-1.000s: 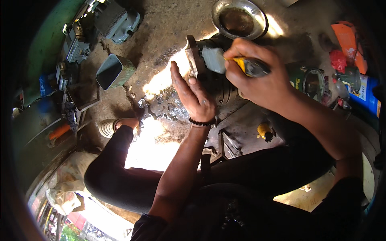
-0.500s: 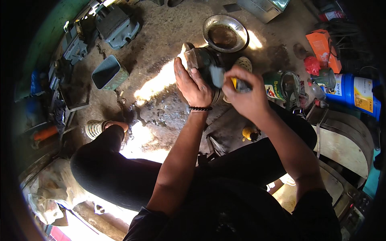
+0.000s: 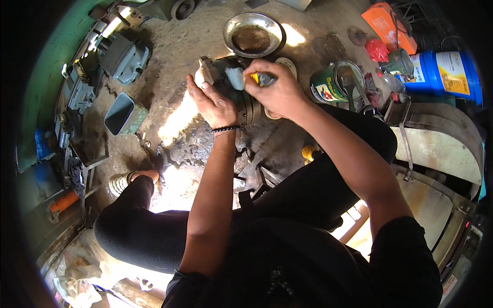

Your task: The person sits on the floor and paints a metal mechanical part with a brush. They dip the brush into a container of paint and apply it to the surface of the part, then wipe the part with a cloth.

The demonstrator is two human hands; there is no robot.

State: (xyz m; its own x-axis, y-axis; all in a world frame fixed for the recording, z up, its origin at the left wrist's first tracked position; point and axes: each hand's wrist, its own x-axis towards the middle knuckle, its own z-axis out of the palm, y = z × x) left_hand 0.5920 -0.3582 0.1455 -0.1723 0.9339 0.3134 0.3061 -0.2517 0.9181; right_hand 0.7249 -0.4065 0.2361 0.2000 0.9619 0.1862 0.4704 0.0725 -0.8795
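My left hand (image 3: 211, 104) lies flat along the near left side of a dark, round metal machine part (image 3: 249, 105), fingers stretched out beside a pale block (image 3: 205, 72) on its end. A dark bead bracelet circles that wrist. In my right hand (image 3: 277, 91) is a scraper-like tool with a yellow-and-black handle (image 3: 264, 79). Its flat grey-blue head (image 3: 235, 78) is over the top of the metal part; motion blur hides whether it touches. The lower part of the machine piece is partly hidden by my hands.
A round metal pan (image 3: 252, 35) lies beyond the part. To the right stand an open green can (image 3: 328, 84), a blue bucket (image 3: 444, 77) and an orange box (image 3: 389, 25). A green bin (image 3: 126, 115) and grey vise-like castings (image 3: 123, 59) are at left.
The view has shifted, so the surroundings sit lower left or higher in it. My right hand keeps the tool over the part, and my left hand stays against its side.
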